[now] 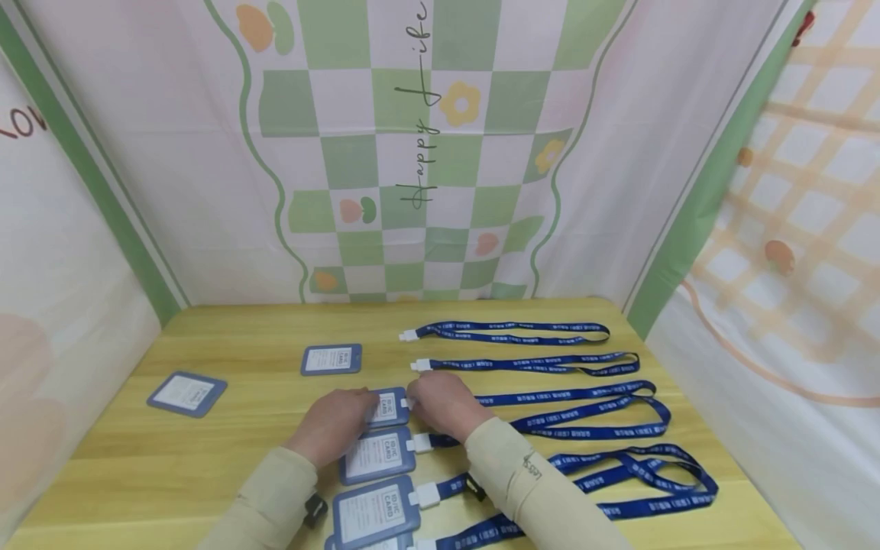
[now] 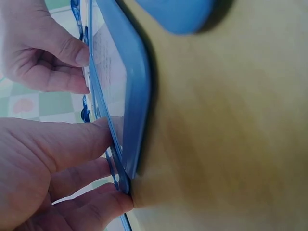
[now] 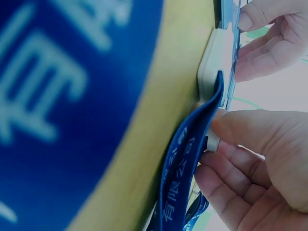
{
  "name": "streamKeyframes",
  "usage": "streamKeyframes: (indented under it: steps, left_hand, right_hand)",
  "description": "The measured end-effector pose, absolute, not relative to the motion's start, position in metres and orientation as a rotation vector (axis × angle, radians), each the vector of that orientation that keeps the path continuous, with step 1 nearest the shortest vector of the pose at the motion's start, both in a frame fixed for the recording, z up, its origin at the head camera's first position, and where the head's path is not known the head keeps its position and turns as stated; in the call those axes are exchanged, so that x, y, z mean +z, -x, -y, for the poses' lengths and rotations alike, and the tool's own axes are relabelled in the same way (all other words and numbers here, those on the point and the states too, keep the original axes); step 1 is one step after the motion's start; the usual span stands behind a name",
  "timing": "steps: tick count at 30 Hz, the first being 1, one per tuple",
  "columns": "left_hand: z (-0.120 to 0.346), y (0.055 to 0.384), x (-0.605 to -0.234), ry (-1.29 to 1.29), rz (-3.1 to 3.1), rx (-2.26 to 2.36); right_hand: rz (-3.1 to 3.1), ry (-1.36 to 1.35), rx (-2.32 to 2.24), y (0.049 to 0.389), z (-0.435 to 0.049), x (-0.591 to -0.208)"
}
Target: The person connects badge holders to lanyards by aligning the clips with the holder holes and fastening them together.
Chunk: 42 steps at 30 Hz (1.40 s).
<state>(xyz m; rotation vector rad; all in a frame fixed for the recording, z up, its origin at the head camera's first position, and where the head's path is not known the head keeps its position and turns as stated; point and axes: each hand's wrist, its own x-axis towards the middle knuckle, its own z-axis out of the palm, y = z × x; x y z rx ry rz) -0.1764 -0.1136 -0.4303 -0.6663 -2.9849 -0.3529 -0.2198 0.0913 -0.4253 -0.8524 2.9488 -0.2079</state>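
My left hand (image 1: 333,424) pinches the left edge of a blue-framed ID card holder (image 1: 390,409) lying in a column on the table. At the holder's right end, my right hand (image 1: 445,401) pinches the white plastic clip (image 3: 212,143) of a dark blue lanyard (image 1: 532,397). Whether the clip is fastened to the holder cannot be told, as fingers cover much of it. Just nearer lies another card holder (image 1: 378,454) joined to a white clip (image 1: 421,443). A larger-looking joined holder (image 1: 374,512) follows, partly over one at the bottom edge.
Two loose card holders, one at far left (image 1: 187,393) and one behind my left hand (image 1: 331,359), lie without lanyards. Two looped lanyards, the farthest (image 1: 522,334) and a nearer one (image 1: 536,363), stretch across the right side. Printed cloth (image 1: 461,168) hangs behind the wooden table (image 1: 234,328).
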Motion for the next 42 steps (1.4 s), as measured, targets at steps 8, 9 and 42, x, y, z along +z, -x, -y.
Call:
streamKeyframes:
  steps: [8,9,42]
  left_hand:
    - [0.1131,0.1743,-0.4310,0.629,3.015,-0.372]
    - [0.1130,0.1741,-0.4308,0.630,3.013,-0.369]
    - [0.1106,0.1688,-0.4338,0.644,3.017,-0.297]
  right_hand:
    - [-2.967,0.866,-0.215,0.2161,-0.0936,-0.4259]
    - [-2.970,0.869,-0.215,0.2158,-0.0937,-0.4261]
    - [-2.933,0.819,-0.217,0.2107,-0.0961,-0.4282]
